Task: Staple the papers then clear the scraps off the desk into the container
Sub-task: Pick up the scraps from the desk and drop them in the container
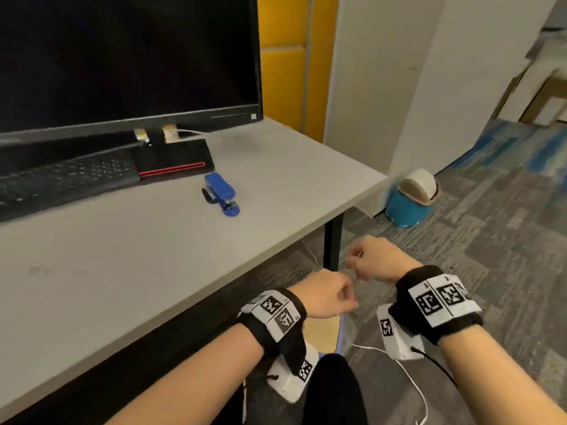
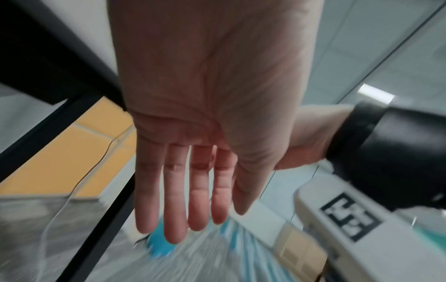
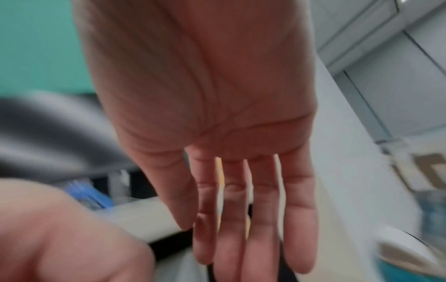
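Note:
A blue stapler (image 1: pixel 221 194) stands on the grey desk (image 1: pixel 153 256), right of the keyboard. A blue container (image 1: pixel 411 197) with a white and tan swing lid sits on the carpet past the desk's right corner. My left hand (image 1: pixel 331 297) and right hand (image 1: pixel 371 259) hang close together below the desk's front edge, over the floor. In the left wrist view the left hand's fingers (image 2: pixel 183 200) are straight and hold nothing. The right hand's fingers (image 3: pixel 241 209) are also straight and empty. No papers or scraps show in any view.
A dark monitor (image 1: pixel 122 56) and a black keyboard (image 1: pixel 61 179) fill the desk's back left. A black desk leg (image 1: pixel 333 243) stands just beyond my hands. A white cable (image 1: pixel 408 381) trails on the patterned carpet. Yellow wall panels (image 1: pixel 285 56) rise behind the desk.

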The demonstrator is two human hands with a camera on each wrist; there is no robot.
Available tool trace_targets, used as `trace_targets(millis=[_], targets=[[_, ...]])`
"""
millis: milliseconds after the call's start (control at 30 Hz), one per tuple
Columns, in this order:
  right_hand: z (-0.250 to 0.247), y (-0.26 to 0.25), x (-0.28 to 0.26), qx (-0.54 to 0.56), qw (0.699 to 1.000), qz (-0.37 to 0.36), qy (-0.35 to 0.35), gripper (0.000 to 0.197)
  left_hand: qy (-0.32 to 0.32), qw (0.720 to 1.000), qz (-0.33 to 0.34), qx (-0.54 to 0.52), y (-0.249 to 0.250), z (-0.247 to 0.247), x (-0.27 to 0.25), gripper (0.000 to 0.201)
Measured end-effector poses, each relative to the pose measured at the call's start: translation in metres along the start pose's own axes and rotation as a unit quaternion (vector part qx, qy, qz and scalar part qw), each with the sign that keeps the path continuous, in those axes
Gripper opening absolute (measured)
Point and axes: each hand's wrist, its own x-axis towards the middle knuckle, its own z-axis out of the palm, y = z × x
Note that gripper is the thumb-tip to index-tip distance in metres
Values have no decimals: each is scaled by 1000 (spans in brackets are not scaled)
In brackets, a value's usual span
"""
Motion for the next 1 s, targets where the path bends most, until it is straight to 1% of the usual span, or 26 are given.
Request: trace_targets(millis=[100, 167, 233, 333, 400, 500, 567, 633, 733, 800, 867, 933, 1000], targets=[[-35, -60, -35, -3, 996, -67, 66, 25, 87, 995, 24, -33, 21, -41, -68, 20], [-49, -107, -46, 19, 989, -124, 79, 18, 149, 988, 17, -23, 20, -73, -109, 18], [-52, -154, -47, 30, 983, -167, 73, 14, 196, 980, -10, 26, 8, -106, -149, 20], [-38, -224, -40, 7, 975, -217, 53, 18, 253, 958, -80, 107, -27, -154, -210, 19], [-19, -263, -35, -37, 964, -262, 26, 22, 288, 938, -142, 132, -55, -177, -251, 15], [18, -309, -30, -98, 935, -337, -47, 33, 307, 908, -247, 139, -99, -196, -311, 10], [44, -330, -27, -147, 914, -368, -91, 39, 298, 895, -301, 139, -126, -197, -346, 13], [65, -341, -22, -189, 900, -374, -121, 43, 277, 887, -338, 147, -148, -189, -371, 17], [83, -345, -14, -269, 878, -373, -136, 42, 235, 883, -374, 157, -169, -170, -392, 27], [92, -349, -15, -322, 860, -372, -134, 42, 188, 888, -386, 161, -175, -158, -397, 34], [101, -360, -18, -344, 849, -378, -133, 44, 131, 894, -392, 172, -179, -147, -396, 37], [107, -375, -18, -337, 845, -387, -148, 44, 83, 894, -398, 190, -180, -141, -388, 37], [108, -389, -12, -312, 848, -395, -167, 44, 49, 886, -417, 197, -178, -139, -379, 36]])
